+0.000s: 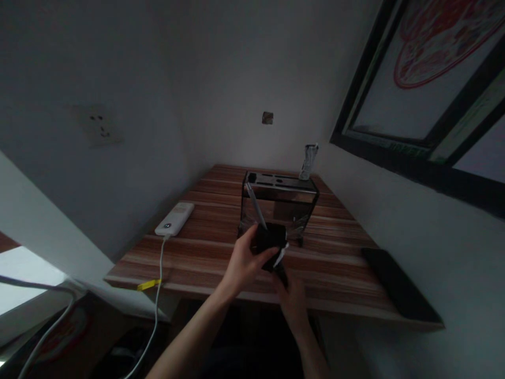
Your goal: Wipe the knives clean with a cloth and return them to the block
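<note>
My left hand [246, 261] is closed around a small black boxy piece [272, 237] above the table's front part. A thin grey tube [256, 205] sticks up from it, leaning to the left. Something white, like a strip or wrapping [281, 257], shows at its right edge. My right hand [290, 295] is closed on a dark part [281, 273] at the lower end of the black piece; its exact shape is too dark to make out. Just behind both hands stands a clear tank with a black frame [315, 196], partly hidden by the black piece.
On the wood-grain table [213, 258] lie a white power bank [175, 218] with a white cable [160, 263] and yellow tag [148, 285], left, and a dark flat phone-like slab [398, 284], right. A crinkled clear-wrapped item [309, 162] stands on the tank's top. Walls close in the table.
</note>
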`<state>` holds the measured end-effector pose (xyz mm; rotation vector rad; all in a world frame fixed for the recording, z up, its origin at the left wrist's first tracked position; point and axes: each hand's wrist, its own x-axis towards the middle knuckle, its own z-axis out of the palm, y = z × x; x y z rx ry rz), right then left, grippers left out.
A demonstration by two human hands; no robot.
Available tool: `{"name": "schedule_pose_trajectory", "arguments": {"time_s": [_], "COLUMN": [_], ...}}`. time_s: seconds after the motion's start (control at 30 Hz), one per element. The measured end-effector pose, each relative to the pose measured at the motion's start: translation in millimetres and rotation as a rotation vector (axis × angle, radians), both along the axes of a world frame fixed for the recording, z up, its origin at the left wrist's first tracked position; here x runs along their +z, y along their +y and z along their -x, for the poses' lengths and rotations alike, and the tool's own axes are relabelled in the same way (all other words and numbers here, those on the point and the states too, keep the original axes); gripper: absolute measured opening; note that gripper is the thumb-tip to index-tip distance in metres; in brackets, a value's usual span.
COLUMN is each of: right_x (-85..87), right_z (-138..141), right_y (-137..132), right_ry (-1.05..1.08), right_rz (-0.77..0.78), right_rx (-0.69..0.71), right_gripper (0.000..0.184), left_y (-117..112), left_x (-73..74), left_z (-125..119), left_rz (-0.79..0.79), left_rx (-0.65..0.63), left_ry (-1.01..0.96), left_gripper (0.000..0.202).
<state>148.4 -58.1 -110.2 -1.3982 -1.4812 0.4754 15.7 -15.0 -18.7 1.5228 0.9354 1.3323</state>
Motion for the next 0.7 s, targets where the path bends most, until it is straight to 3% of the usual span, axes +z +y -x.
{"name": "schedule_pose_trajectory", "arguments": {"time_s": [0.7], "right_x": [-6.2], "right_z": [2.0], "right_y": [2.6], "right_ry": [-0.035], "right_rz": [0.037], "right_rx": [-0.044], "right_gripper": [0.045], "left_y": [34.3], "left_x": [66.0], "left_z": [24.7], "left_rz": [-0.223], "left_rx": [0.074], "left_ry": [-0.048], "left_gripper": [0.036]}}
